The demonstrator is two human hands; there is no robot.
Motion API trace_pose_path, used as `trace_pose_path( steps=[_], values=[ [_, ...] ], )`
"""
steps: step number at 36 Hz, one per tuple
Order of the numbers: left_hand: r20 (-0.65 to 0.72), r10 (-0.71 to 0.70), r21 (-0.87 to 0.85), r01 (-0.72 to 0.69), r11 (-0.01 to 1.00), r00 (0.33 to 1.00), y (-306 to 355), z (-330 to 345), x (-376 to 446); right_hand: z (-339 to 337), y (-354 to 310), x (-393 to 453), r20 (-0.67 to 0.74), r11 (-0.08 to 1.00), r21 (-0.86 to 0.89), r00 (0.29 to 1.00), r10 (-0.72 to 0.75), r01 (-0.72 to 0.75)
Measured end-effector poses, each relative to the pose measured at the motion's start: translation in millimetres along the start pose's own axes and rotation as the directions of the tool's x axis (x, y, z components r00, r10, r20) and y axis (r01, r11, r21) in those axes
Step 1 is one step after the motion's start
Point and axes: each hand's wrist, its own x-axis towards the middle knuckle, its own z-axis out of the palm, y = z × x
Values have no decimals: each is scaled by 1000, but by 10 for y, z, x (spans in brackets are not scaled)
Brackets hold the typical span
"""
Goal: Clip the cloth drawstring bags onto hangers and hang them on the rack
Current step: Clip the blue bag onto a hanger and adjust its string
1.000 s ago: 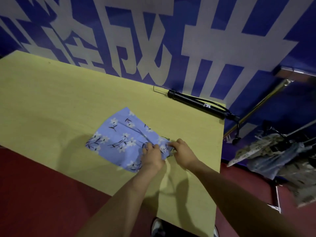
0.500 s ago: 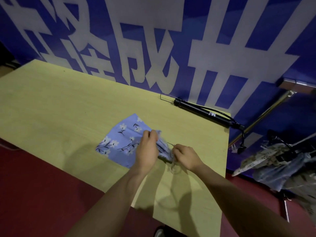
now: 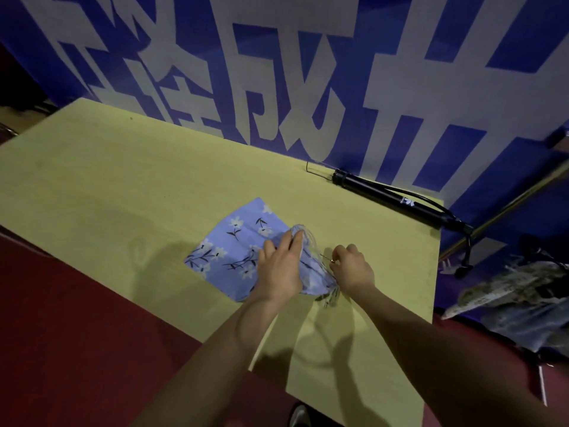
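Note:
A light blue cloth drawstring bag with white flowers lies on the yellow table. My left hand lies over the bag's gathered top edge, fingers curled round the far corner of the fabric. My right hand is just right of the bag's opening and pinches a thin clear hanger clip against the fabric. Drawstring ends trail below the bag near my right wrist. The rest of the hanger is hard to make out.
A black tube-shaped tool with a cord lies along the table's far right edge by the blue-and-white banner wall. A metal rack bar and hung patterned cloth bags are at the right. Red floor lies below.
My left hand slid from the near corner of the bag's top up to its far corner. My right hand shifted slightly right, still at the opening. The camera tilted down a little.

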Motion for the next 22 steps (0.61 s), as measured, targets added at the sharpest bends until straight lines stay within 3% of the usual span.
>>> trace_pose_path(
  steps=[7,12,15,22],
  values=[
    [73,-12,-129,22,991,997,-40,-31,-6,22,39,-18,-69,1000,25,998,-12,14],
    [34,37,-227,-28,974,999,-20,-118,-13,-103,-10,-171,-264,909,402,964,2,108],
    [-24,76,-255,-79,964,997,-10,-189,5,-198,-146,-271,-336,833,517,942,-13,196],
    [-104,145,-405,-175,897,984,-2,-453,40,-407,-372,-310,-290,861,359,920,-265,361]
  ],
)
